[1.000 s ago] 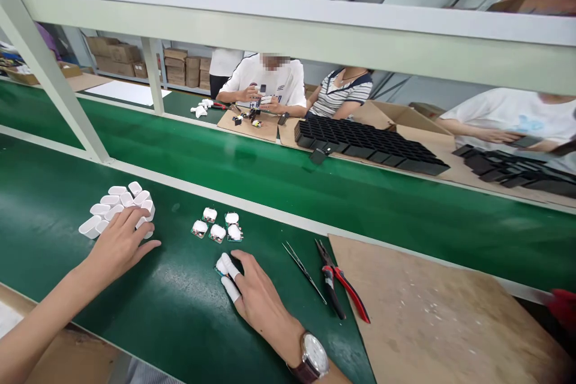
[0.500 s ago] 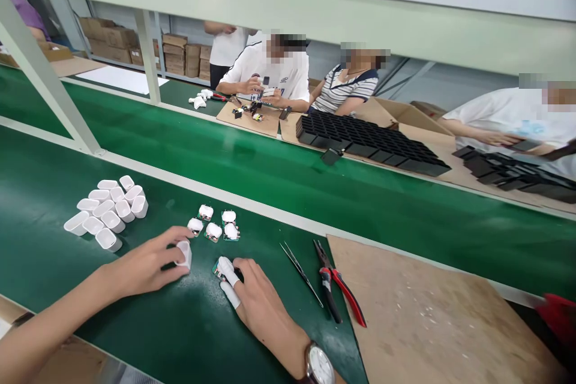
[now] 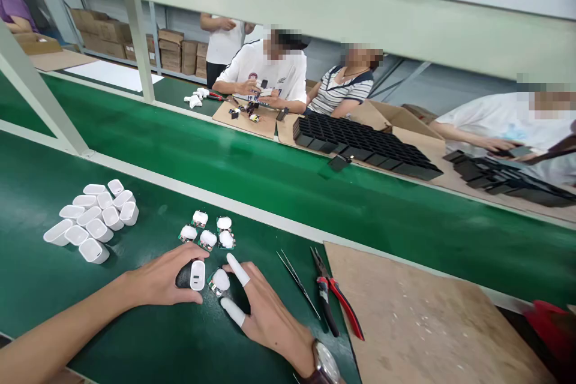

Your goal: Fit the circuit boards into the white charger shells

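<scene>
A small white plastic casing (image 3: 197, 276) with slots in its end sits between the thumb and fingers of my left hand (image 3: 173, 276), which closes round it just above the table. To its right lies a small circuit board with a white pad on top (image 3: 220, 281). My right hand (image 3: 261, 306), with white finger cots on thumb and forefinger, is spread around that board, the fingers apart. Behind both hands sit several similar padded boards (image 3: 207, 239). Several white casings (image 3: 93, 250) stand grouped at the left, open ends up.
Tweezers (image 3: 299, 285) and red-and-black pliers (image 3: 339, 300) lie right of my right hand, beside a brown board (image 3: 427, 318). A pale rail (image 3: 171, 188) borders the green belt (image 3: 234, 162). Across it, co-workers sit by rows of black cases (image 3: 360, 141).
My right hand has opened its fingers from around the circuit board. The casing in my left hand has turned, its open end now facing me, and sits nearer the board.
</scene>
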A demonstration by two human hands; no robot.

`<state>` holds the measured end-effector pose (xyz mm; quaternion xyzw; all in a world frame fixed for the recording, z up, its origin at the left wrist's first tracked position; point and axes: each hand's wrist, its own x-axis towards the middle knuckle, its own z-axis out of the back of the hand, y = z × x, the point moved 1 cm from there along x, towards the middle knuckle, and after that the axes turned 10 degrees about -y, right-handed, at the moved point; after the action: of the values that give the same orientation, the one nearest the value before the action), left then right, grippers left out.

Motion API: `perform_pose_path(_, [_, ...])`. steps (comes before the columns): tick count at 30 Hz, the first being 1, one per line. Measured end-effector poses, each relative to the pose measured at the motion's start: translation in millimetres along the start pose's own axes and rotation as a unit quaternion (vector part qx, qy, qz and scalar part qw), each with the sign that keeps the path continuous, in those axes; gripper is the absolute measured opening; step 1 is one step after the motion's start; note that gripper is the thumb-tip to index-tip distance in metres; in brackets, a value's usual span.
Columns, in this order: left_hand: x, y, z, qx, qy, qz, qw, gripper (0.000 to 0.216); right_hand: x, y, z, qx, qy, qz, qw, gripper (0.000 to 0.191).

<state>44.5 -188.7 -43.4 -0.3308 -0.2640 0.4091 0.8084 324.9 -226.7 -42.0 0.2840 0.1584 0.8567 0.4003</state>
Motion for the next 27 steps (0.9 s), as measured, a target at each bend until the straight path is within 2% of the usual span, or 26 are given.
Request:
perform_pose_path(2, [-2.8,-2.5,3.0,-0.004,0.01,0.008,1.0,0.084,0.6,-1.5,0.9,0.007,0.017,0.008,1.0,0.07])
perform_pose_path(4, [-4.7,-6.5,4.5,-0.008,0.01,-0.007,1.0,0.082,2.7,-0.6,-0.9,0.014,0.011,0.026,1.0,0.063])
perform_pose_path(7, [-5.5,-10.2,-0.4,-0.006,-0.01,-0.036,0.999,0.065,7.5,3.2,-5.3,0.041,-0.051,0.03,0.997,0.055])
perform_pose_path(10, [-4.7,-9.2,-6.2,0.022,-0.051,-0.025,0.998,0.056,10.9,7.6,-6.7,0.038,-0.117,0.024,0.992,0.048])
perform_pose_path(12, [-3.7,-7.8,-4.3,0.02,-0.046,-0.008,0.999,0.078,10.7,9.7,-4.7,0.014,-0.154,0.022,0.988,0.042])
perform_pose_path(14, [-2.4,-7.2,1.7,-0.011,-0.006,0.001,1.0,0.101,8.2,11.7,-1.8,0.001,-0.181,0.01,0.983,0.039])
perform_pose_path(15, [-1.7,-7.2,4.8,-0.027,0.017,0.005,0.999,0.099,6.3,13.1,-0.6,0.003,-0.19,0.0,0.982,0.039])
perform_pose_path(18, [0.5,-8.0,8.3,-0.039,0.041,0.013,0.998,0.059,0.5,21.4,-0.1,0.024,-0.199,-0.04,0.979,0.044])
perform_pose_path(20, [1.4,-8.4,3.8,-0.021,0.01,0.001,1.0,0.052,-1.1,30.6,-2.7,0.031,-0.196,-0.046,0.979,0.044])
perform_pose_path(24, [0.5,-6.5,-10.1,0.043,-0.083,-0.078,0.993,0.062,2.4,47.7,-9.5,0.023,-0.188,0.004,0.982,0.042])
perform_pose_path(27, [-0.8,-3.3,-14.9,0.083,-0.115,-0.136,0.981,0.062,5.8,53.0,-12.3,0.016,-0.199,0.02,0.98,0.047])
